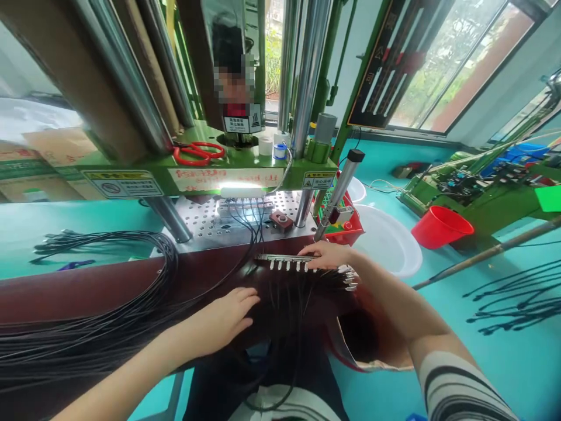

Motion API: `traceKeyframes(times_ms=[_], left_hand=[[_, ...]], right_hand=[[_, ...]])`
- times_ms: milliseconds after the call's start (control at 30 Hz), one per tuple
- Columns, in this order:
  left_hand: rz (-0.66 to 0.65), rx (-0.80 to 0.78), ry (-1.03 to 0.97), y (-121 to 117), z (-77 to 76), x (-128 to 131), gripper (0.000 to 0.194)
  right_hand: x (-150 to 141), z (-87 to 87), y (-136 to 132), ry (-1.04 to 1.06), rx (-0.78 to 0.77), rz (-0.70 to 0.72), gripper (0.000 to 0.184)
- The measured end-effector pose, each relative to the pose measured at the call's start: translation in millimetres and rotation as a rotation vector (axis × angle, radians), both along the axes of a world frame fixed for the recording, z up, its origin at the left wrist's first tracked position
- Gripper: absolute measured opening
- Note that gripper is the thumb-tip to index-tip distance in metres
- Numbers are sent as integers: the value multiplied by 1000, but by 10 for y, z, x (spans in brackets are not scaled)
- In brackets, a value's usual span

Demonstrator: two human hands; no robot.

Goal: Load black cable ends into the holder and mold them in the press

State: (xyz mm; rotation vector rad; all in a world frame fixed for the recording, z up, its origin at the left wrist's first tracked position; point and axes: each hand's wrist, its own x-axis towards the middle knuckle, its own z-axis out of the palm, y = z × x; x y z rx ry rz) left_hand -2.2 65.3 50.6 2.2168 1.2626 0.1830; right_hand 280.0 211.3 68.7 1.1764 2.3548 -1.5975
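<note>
My right hand (pixel 329 255) lies flat with fingers stretched over a metal bar (pixel 284 258) that carries a row of several small white plugs (pixel 289 266) on black cables. More plug ends (pixel 349 279) stick out just under my wrist. My left hand (pixel 228 318) rests open, fingers together, on a spread of black cables (pixel 109 327) on the dark red bench edge (pixel 87 286). Several cables (pixel 254 225) run up into the lit mould (pixel 241 204) of the green press (pixel 197 175).
Red scissors (pixel 198 152) and tape rolls (pixel 274 145) lie on the press ledge. A person stands behind the machine. A white basin (pixel 388 245), a red bucket (pixel 440 226) and loose cables (pixel 512 301) sit on the teal floor at right. A cable bundle (pixel 87 240) lies left.
</note>
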Motion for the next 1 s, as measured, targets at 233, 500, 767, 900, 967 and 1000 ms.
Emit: traceKeyframes(times_ms=[233,500,767,900,967,1000], left_hand=[[358,8,-171,168,254,-361,38],[815,-645,-1036,1076,-186,-125,41],[864,-879,-1374,1593,-171,182,15],[831,-870,-1451,1583,-310,159,9],[793,-857,-1480,1583,-391,155,8],[770,-848,-1494,1587,-425,155,8]], right_hand=[[-196,233,308,-160,18,185,44],[-82,181,167,-176,-16,292,46],[-566,-52,370,-9,360,517,36],[-641,-155,519,-23,352,579,32],[-717,-127,616,17,321,488,28],[-795,-102,674,67,337,365,26]])
